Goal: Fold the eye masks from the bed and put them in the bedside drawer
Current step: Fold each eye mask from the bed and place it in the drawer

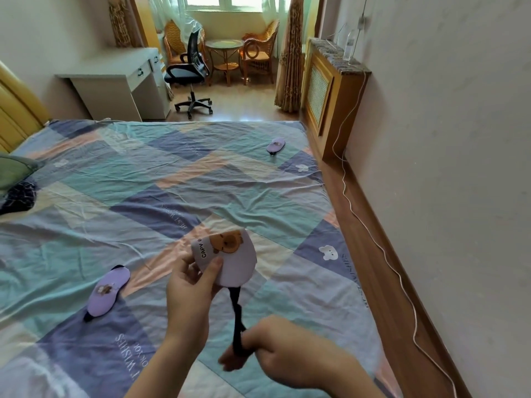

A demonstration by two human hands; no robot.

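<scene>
My left hand (pixel 191 285) pinches a folded lilac eye mask (pixel 230 257) with a brown capybara print, held above the bed. Its black elastic strap (pixel 237 314) hangs down and is pulled taut by my right hand (pixel 258 344), whose fingers are closed around the strap's end. A second lilac eye mask (pixel 107 290) lies flat on the bedspread to the left of my hands. A third lilac mask (pixel 275 145) lies near the bed's far right corner. No bedside drawer is in view.
The patchwork bedspread (pixel 143 182) fills the foreground. A green pillow (pixel 13 172) and dark cloth (pixel 18 196) sit at the left edge. Beyond the bed stand a white desk (pixel 115 79), an office chair (pixel 191 73), and a wooden radiator cover (pixel 330 93). A white cable (pixel 373 234) runs along the floor by the right wall.
</scene>
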